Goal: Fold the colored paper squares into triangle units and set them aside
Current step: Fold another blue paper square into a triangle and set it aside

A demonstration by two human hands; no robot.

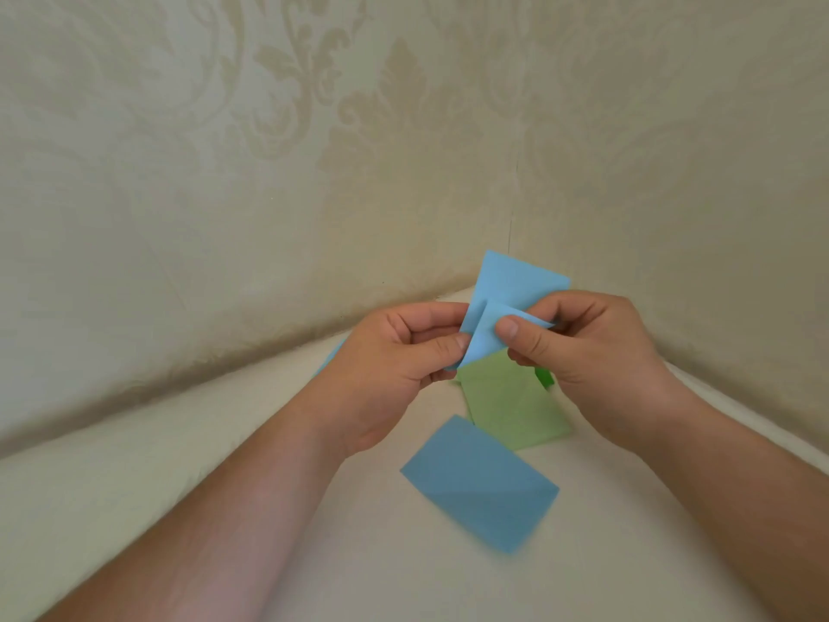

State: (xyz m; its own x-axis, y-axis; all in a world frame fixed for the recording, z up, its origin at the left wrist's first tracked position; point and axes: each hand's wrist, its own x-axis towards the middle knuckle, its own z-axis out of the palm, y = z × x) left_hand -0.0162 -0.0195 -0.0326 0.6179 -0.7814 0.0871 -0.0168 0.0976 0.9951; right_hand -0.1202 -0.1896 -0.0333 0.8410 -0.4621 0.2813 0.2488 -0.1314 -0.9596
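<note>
While both hands pinched a half-folded blue paper (507,303) above the counter (179,464), left hand (394,370) and right hand (587,352) partly hid a green sheet (507,410); another blue sheet (480,482) lay nearer, overlapping it.

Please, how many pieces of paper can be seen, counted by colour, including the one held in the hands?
Blue: 3, namely the held paper pinched by the left hand and the right hand, the flat blue sheet, and a blue edge behind the left hand
Light green: 1
Dark green: 1, a small corner
Total: 5
</note>
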